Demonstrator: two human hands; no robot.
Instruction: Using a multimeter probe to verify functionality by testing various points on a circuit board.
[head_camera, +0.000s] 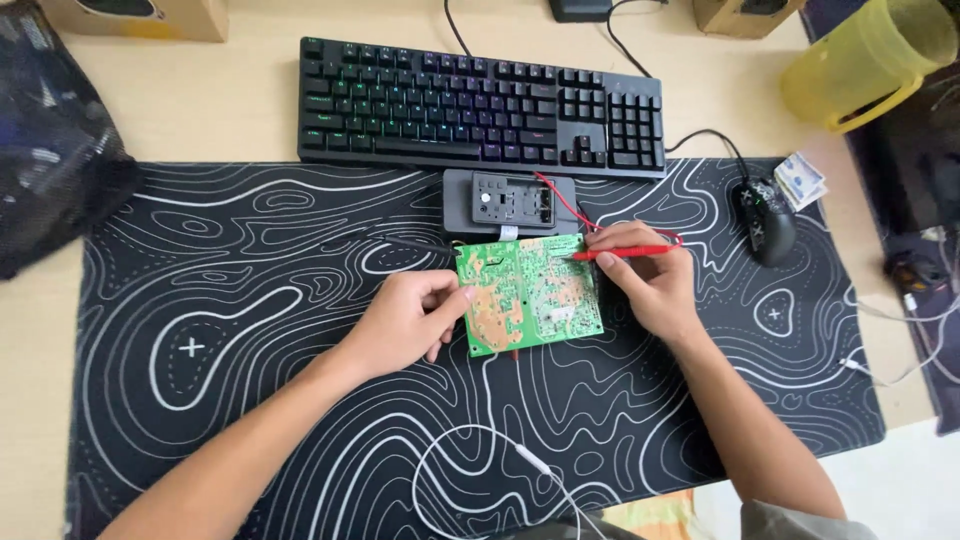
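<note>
**Green Circuit Board Held and Probed on a Patterned Desk Mat**

While the left hand (405, 322) grips the left edge of a green circuit board (530, 293), thumb on top and fingers curled under, the right hand (645, 280) pinches a red test probe (625, 253) like a pen. The probe lies nearly level, its tip pointing left and resting on the upper right part of the board. The board sits solder side up, tilted slightly, just above the middle of a black desk mat (250, 330) printed with white wavy contour lines.

Just behind the board, touching or nearly touching its top edge, lies a small dark grey meter (510, 200) with its face up. A red lead (560, 205) runs from it in a loop toward the right hand. A thin black probe (415, 243) lies on the mat to the left of the board's top corner, near the left hand but not held.

Beyond the meter stands a black keyboard (480, 105) with coloured backlit keys. A black mouse (765, 220) rests at the right edge of the mat, its cable curving back toward the keyboard, and a small stack of paper (800, 180) lies just beside it. A translucent yellow jug (865, 60) stands at the far right corner. A white cable (480, 440) loops across the near part of the mat, between the two forearms.
</note>
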